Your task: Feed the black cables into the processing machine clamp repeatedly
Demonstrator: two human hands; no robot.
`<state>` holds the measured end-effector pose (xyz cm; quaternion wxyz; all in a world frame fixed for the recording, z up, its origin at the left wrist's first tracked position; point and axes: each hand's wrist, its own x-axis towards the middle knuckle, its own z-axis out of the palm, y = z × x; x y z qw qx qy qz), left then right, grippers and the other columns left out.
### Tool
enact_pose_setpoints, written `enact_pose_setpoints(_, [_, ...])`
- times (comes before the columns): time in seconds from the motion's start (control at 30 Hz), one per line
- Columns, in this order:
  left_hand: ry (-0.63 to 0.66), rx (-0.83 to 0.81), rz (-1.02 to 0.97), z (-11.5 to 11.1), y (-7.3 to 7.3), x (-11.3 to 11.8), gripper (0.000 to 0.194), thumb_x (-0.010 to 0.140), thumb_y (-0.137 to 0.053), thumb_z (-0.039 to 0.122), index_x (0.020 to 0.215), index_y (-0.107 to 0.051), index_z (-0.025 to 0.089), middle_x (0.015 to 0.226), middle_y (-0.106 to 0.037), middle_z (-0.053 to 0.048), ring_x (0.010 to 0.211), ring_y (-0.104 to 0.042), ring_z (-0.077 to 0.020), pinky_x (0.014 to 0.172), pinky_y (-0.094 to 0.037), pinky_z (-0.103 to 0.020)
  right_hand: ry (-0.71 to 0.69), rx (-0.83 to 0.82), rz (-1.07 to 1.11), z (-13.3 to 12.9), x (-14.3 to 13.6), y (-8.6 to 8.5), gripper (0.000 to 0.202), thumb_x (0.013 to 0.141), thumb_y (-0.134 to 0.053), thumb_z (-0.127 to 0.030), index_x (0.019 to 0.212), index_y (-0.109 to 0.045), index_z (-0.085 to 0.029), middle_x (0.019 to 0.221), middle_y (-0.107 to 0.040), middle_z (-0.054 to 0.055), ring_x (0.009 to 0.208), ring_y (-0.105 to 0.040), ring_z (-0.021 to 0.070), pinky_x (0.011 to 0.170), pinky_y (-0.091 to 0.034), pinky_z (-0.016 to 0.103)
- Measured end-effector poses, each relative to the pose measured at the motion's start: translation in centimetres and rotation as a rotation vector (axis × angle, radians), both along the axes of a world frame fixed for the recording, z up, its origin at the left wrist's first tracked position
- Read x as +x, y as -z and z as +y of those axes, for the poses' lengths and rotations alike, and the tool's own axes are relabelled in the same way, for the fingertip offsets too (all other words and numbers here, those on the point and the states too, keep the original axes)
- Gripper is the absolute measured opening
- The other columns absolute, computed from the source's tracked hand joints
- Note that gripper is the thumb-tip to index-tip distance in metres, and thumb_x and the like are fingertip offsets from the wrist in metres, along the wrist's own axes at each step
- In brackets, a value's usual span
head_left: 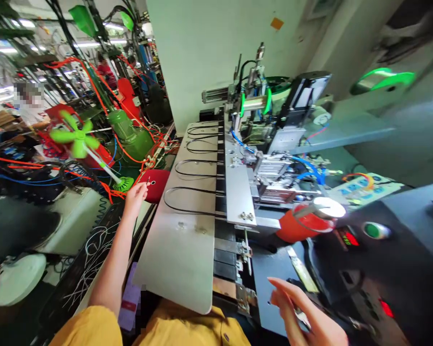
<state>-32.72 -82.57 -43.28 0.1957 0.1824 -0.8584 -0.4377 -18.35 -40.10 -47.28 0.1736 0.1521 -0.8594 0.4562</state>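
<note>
My left hand reaches out over the left side of a long metal plate, in front of a red surface with a dark hole. Its fingertips are pinched together near a thin dark thing too small to name. Several black cable loops lie on the metal plate, their ends running into a dark rail. Low on the right, my right hand hovers beside the machine's front end, fingers stretched out and somewhat apart. A shiny bit shows behind its fingers; I cannot tell what it is.
Right of the rail stands a machine with metal cylinders, blue air tubes and a green-rimmed spool. A red container sits near a control box with a green button. At left are a green fan, orange hoses and loose white wires.
</note>
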Motion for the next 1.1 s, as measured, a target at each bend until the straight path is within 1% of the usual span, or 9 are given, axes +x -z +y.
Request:
enact_pose_setpoints(0.07, [0.18,0.02,0.062,4.6,-3.0,1.0,0.037,0.091,-0.05,0.047,0.103,-0.063,0.014,0.087,-0.064,-0.004,0.061,-0.054,-0.0078,0.053,-0.041,-0.018,-0.026,-0.095,-0.082,-0.6,-0.3,-0.6,0.02,0.091,-0.053,-0.025,0.109,-0.063,-0.021,0.073,-0.068,0.001,0.058,-0.064,0.0117,0.055,-0.05,0.017])
enact_pose_setpoints(0.17, [0.795,-0.051,0.01,12.8,-5.8,3.9,0.022,0.092,-0.053,0.033,0.092,-0.068,0.017,0.079,-0.062,-0.002,0.059,-0.055,-0.0083,0.057,-0.043,-0.02,-0.032,-0.284,-0.248,-2.3,-0.6,-1.8,0.016,0.094,-0.051,-0.027,0.104,-0.063,-0.021,0.078,-0.067,0.002,0.064,-0.064,0.0132,0.059,-0.051,0.02])
enact_pose_setpoints(0.23, [1.045,-0.124,0.006,17.2,-6.1,5.9,0.017,0.092,-0.054,0.024,0.09,-0.069,0.017,0.079,-0.062,-0.002,0.066,-0.058,-0.0099,0.064,-0.045,-0.022,-0.019,-0.393,-0.311,-3.5,-0.9,-2.5,0.014,0.093,-0.053,-0.03,0.094,-0.064,-0.021,0.08,-0.066,0.002,0.066,-0.062,0.0136,0.062,-0.05,0.022])
enact_pose_setpoints(0.3, [1.162,-0.177,0.022,19.8,-5.4,7.2,0.016,0.092,-0.054,0.019,0.091,-0.069,0.017,0.082,-0.064,-0.003,0.074,-0.06,-0.0117,0.069,-0.045,-0.022,-0.003,-0.486,-0.329,-4.4,-1.1,-2.9,0.014,0.091,-0.056,-0.032,0.091,-0.064,-0.02,0.081,-0.066,0.002,0.068,-0.061,0.0137,0.063,-0.049,0.023])
enact_pose_setpoints(0.37, [1.218,-0.218,0.005,20.7,-4.3,7.7,0.015,0.092,-0.053,0.018,0.093,-0.069,0.017,0.084,-0.064,-0.002,0.076,-0.06,-0.0119,0.07,-0.045,-0.022,0.021,-0.536,-0.326,-4.8,-1.2,-3.0,0.016,0.091,-0.057,-0.033,0.087,-0.064,-0.019,0.077,-0.064,0.002,0.066,-0.058,0.0132,0.061,-0.047,0.023])
enact_pose_setpoints(0.47, [1.26,-0.296,-0.022,20.6,-2.8,7.5,0.016,0.094,-0.052,0.02,0.094,-0.068,0.018,0.086,-0.062,-0.002,0.072,-0.059,-0.0105,0.067,-0.044,-0.022,0.036,-0.505,-0.334,-4.4,-0.7,-2.8,0.021,0.091,-0.056,-0.032,0.077,-0.062,-0.018,0.069,-0.06,0.001,0.062,-0.053,0.0122,0.058,-0.042,0.023])
enact_pose_setpoints(0.63, [1.332,-0.336,0.034,20.5,-1.7,7.9,0.019,0.095,-0.05,0.023,0.088,-0.066,0.017,0.081,-0.06,-0.001,0.07,-0.057,-0.0103,0.066,-0.042,-0.021,-0.037,-0.389,-0.398,-3.1,0.3,-2.7,0.024,0.09,-0.059,-0.029,0.07,-0.06,-0.017,0.06,-0.056,-0.002,0.056,-0.047,0.0104,0.054,-0.035,0.023])
enact_pose_setpoints(0.9, [1.097,-0.031,-0.033,22.3,-1.3,9.2,0.023,0.095,-0.049,0.029,0.08,-0.062,0.017,0.072,-0.053,-0.001,0.064,-0.053,-0.0115,0.059,-0.043,-0.022,0.3,-0.671,-0.048,-7.2,0.0,-1.7,0.016,0.09,-0.056,-0.023,0.075,-0.057,-0.019,0.065,-0.057,0.0,0.057,-0.049,0.0122,0.053,-0.04,0.025])
enact_pose_setpoints(1.1, [1.047,0.112,0.008,22.5,-0.7,9.8,0.021,0.095,-0.05,0.029,0.082,-0.06,0.017,0.073,-0.051,-0.001,0.059,-0.052,-0.0103,0.053,-0.043,-0.021,0.396,-0.675,0.014,-9.1,-0.2,-1.6,0.015,0.091,-0.053,-0.023,0.077,-0.055,-0.02,0.064,-0.055,0.0,0.056,-0.051,0.0124,0.053,-0.043,0.024])
